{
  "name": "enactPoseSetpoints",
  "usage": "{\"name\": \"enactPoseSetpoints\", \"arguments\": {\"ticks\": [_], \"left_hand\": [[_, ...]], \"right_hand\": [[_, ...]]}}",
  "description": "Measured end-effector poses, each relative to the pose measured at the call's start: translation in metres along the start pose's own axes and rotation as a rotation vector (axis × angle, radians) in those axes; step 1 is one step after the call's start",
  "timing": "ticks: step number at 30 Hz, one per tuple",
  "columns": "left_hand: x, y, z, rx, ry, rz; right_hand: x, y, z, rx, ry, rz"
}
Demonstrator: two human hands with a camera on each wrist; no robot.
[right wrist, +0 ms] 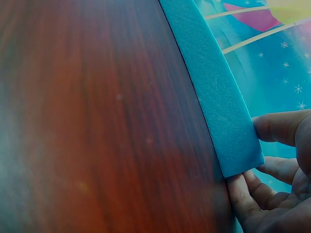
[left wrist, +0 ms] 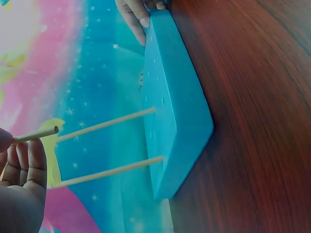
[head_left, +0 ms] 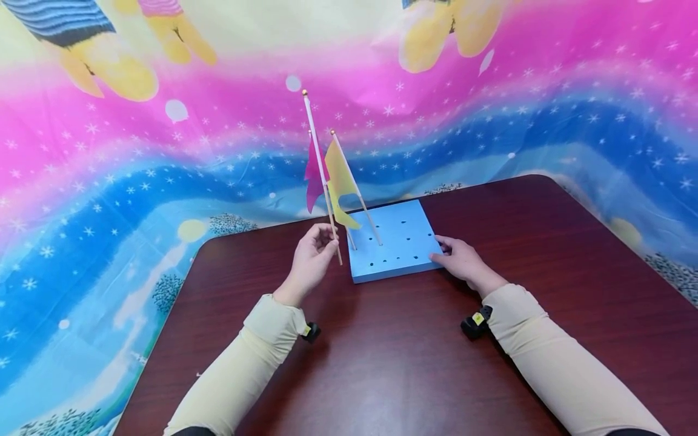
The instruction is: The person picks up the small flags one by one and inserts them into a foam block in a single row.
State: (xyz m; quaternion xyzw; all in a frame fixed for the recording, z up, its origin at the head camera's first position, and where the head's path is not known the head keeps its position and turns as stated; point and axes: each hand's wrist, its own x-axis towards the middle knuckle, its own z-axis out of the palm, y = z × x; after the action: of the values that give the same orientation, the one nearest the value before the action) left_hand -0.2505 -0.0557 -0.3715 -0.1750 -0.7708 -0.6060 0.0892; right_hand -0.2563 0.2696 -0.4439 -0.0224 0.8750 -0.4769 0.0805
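My left hand pinches a thin wooden flagpole near its lower end, left of a light blue foam board. The pole's upper part looks white and a gold ball tops it; in the left wrist view its bare lower tip hangs apart from the board. Two flags stand in the board's left side: a yellow flag and a magenta flag, partly hidden behind the held pole. At the board's right front corner, my right hand grips the edge, thumb and fingers touching it.
Several dark holes dot the board's top. It lies on a dark red-brown wooden table near the far edge. Behind hangs a colourful printed cloth. Each wrist wears a small black device, such as the right one.
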Motion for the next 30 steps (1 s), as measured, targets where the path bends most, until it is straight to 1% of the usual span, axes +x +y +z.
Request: {"name": "enactPoseSetpoints", "arguments": {"ticks": [4,7,12,19,27,30], "left_hand": [[0.003,0.001,0.009,-0.031,0.002,0.021],[0.005,0.002,0.017,-0.045,0.009,0.050],[0.008,0.005,0.031,-0.016,-0.003,0.094],[0.018,0.007,0.055,0.018,-0.045,0.115],[0.029,0.001,0.076,0.085,-0.085,0.129],[0.031,-0.003,0.083,0.090,-0.103,0.125]], "right_hand": [[0.000,0.001,0.000,-0.002,-0.006,0.001],[0.000,0.000,0.000,0.002,-0.004,0.003],[0.000,-0.001,0.000,0.006,-0.003,0.001],[-0.001,0.000,-0.001,0.009,-0.004,0.010],[-0.001,0.001,-0.001,0.013,0.007,0.002],[0.000,0.002,0.000,0.015,0.010,0.002]]}}
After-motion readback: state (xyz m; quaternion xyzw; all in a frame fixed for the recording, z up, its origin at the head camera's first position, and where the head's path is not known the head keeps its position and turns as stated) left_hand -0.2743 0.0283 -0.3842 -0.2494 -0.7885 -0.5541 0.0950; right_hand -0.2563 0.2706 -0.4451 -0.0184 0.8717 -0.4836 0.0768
